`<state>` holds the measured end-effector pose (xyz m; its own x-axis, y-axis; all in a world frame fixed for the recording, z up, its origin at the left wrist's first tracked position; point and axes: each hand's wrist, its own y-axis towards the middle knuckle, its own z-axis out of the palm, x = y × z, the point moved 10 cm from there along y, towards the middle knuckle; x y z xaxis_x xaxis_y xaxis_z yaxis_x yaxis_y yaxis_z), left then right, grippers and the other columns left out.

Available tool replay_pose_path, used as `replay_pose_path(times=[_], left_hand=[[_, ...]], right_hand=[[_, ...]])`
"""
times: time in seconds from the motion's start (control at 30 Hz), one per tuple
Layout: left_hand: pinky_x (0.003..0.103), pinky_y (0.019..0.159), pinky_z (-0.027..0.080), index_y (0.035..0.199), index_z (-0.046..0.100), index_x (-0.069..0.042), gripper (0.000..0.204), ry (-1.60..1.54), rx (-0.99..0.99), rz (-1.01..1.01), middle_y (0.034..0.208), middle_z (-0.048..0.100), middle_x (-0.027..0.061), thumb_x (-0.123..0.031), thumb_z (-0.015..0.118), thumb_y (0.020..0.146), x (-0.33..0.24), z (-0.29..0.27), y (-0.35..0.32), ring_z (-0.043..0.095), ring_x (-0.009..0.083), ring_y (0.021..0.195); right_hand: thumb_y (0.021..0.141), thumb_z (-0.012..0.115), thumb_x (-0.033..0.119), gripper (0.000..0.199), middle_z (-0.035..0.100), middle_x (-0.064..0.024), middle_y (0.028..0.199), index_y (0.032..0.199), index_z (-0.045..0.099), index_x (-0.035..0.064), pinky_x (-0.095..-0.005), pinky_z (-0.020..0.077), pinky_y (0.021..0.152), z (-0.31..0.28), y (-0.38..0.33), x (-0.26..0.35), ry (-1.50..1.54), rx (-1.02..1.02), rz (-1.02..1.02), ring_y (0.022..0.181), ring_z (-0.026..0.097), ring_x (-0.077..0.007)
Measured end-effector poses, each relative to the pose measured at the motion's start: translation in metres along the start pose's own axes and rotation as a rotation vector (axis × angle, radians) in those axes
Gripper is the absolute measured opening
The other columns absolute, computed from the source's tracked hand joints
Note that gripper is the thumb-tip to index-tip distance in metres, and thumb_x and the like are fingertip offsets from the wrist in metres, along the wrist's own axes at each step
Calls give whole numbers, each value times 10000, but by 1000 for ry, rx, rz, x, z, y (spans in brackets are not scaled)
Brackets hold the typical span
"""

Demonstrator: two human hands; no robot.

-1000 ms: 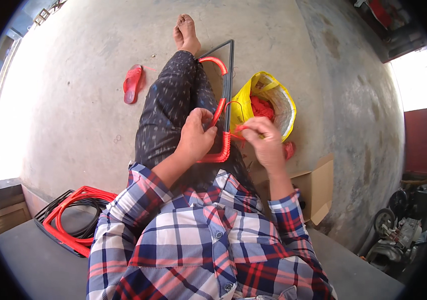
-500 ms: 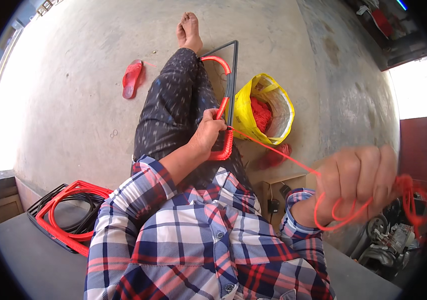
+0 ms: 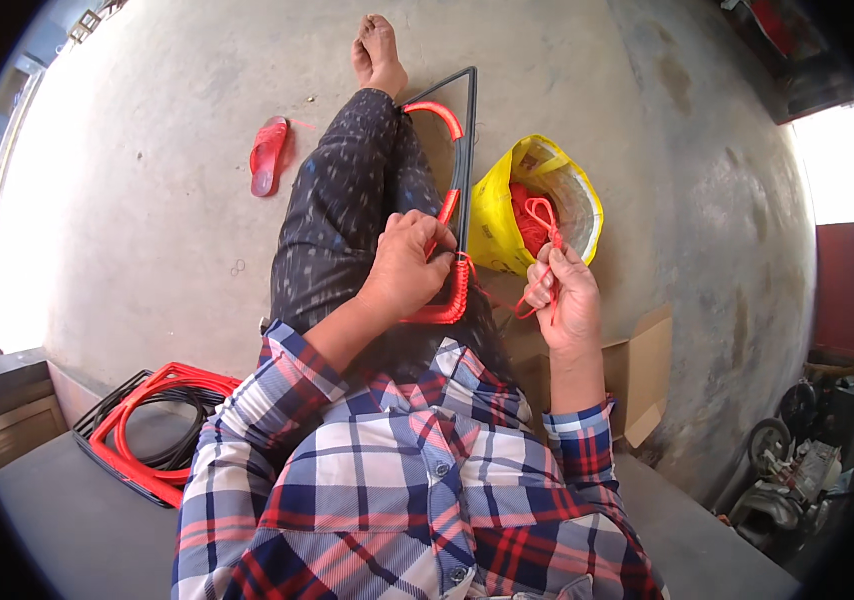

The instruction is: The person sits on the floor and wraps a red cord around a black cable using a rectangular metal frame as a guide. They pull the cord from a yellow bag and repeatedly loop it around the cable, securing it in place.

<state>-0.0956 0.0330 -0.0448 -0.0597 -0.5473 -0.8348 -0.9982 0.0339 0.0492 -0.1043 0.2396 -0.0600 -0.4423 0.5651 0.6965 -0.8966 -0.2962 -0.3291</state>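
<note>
Across my legs lies a black metal frame (image 3: 469, 140), parts of its curved inner bar wound with red cord. Tight red windings (image 3: 459, 292) cover the corner nearest me. My left hand (image 3: 409, 262) is closed on the frame just above those windings, its fingertips partly hidden. To the right, my right hand (image 3: 569, 290) pinches a looped bundle of red cord (image 3: 544, 212) in front of the yellow bag. A slack strand hangs between this hand and the frame.
A yellow bag (image 3: 492, 215) with red cord inside stands open on the floor, right of my legs. More frames and coiled cord (image 3: 127, 440) lie on the grey seat at my left. A red slipper (image 3: 268, 157), a cardboard box (image 3: 647, 375) and a machine (image 3: 797, 480) are around me.
My right hand has come in from the far right toward the bag, carrying the cord bundle. The strand, taut before, now hangs slack. My left hand has shifted slightly on the frame.
</note>
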Motion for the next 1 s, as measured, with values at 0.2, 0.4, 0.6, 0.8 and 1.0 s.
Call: replay_pose_path(times=[0.2,0.4,0.6,0.8,1.0], left_hand=[[394,807,468,786,598,-41,79,85,66,166,800,602,95,-32,665,745,-26,-4,11,573,302,847],[409,882,449,790,580,-38,70,-97,147,114,795,591,95,-46,632,743,-47,1,14,570,321,890],[322,916,431,1051,626,-8,254,-149,-185,25,1082,573,89,-53,593,803,-10,-23,19,553,206,1018],[312,1020,386,1419,368,42,640,-783,74,-538,1213,518,122,-35,516,801,35,28,-5,506,201,1135],[305,1019,367,1383,406,42,632,-911,115,-580,1104,512,74,-24,559,773,40,47,-9,499,183,1069]], right_hand=[[988,600,171,130,545,8,684,953,609,46,-222,357,479,-13,1,-23,0,-58,48,531,455,-66],[969,630,168,109,517,39,678,984,605,63,-196,316,457,-11,0,-34,25,-88,88,498,406,-30],[948,674,192,142,446,83,664,1003,600,84,-175,285,448,11,7,-53,-21,-2,167,484,368,-5],[940,696,219,178,477,92,705,1004,604,81,-161,280,475,27,25,-59,-324,-37,124,540,385,6],[931,687,135,105,499,59,698,958,601,83,-182,317,492,24,10,-53,-125,-14,168,542,404,-26]])
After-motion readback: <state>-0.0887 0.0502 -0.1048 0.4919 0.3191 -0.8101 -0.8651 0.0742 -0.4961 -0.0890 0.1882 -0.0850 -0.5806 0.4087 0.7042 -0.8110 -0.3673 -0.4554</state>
